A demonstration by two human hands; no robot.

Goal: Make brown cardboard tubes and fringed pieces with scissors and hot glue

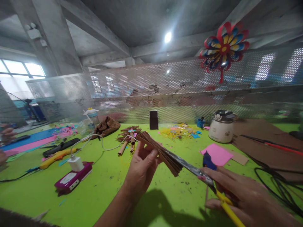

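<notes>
Looking forward from the head, close behind left hand [141, 164] and right hand [240, 187], across table [104, 179] to far mesh [170, 80].

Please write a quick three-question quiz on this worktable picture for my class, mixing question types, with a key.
1. Short answer: What is in the grip of the left hand?

2. True or false: The phone lies flat on the green table.

3. Multiple choice: What colour are the handles of the scissors in the right hand?
a) white
b) yellow
c) purple

Key: 1. Folded brown paper. 2. False; it stands upright. 3. b.
</notes>
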